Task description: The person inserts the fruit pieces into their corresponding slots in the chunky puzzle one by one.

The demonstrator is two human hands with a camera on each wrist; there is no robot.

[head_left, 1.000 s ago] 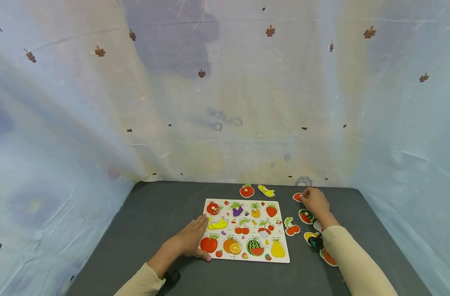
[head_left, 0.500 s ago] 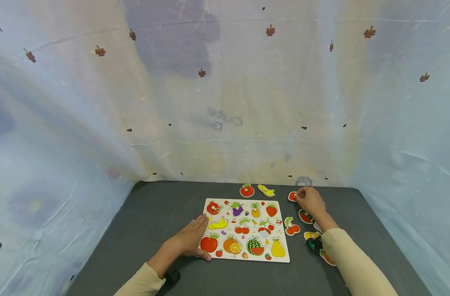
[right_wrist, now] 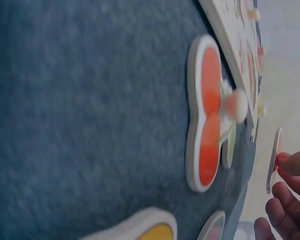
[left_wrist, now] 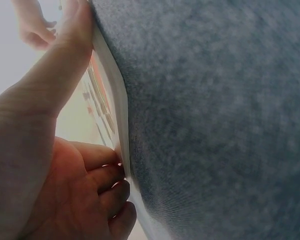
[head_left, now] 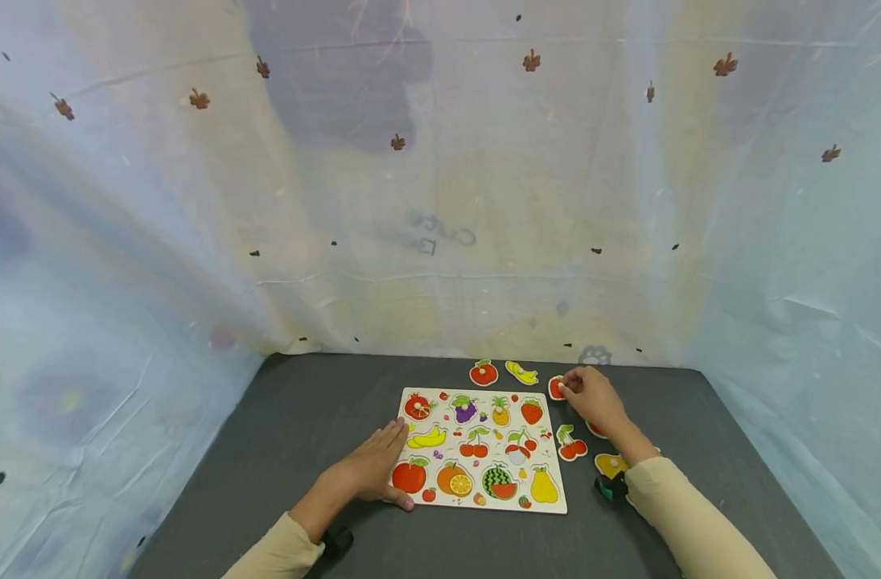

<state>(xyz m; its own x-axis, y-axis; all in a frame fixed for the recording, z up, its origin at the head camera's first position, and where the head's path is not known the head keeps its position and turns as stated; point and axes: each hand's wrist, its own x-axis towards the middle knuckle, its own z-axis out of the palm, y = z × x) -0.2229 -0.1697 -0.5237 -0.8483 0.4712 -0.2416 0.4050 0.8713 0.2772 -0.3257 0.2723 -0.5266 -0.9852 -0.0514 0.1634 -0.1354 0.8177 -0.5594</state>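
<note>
A white fruit puzzle board (head_left: 450,441) lies flat on the dark table. My left hand (head_left: 374,464) rests along its left side, fingers straight against the edge and thumb at the near-left corner. In the left wrist view, the fingertips touch the board's side (left_wrist: 121,107). Right of the board's far corner, my right hand (head_left: 598,399) pinches a red puzzle piece (head_left: 555,388), which is held raised and tilted in the right wrist view; its exact fruit is unclear. A cherry puzzle piece (head_left: 572,445) with a round knob lies right of the board.
An apple piece (head_left: 483,373) and a banana piece (head_left: 521,373) lie behind the board. A yellow piece (head_left: 610,465) and another red piece (head_left: 595,430) are partly hidden by the right arm. A patterned curtain (head_left: 440,201) borders the table (head_left: 324,402).
My right hand has moved left with the red piece, toward the board's far-right corner. The left hand and the board have stayed in place.
</note>
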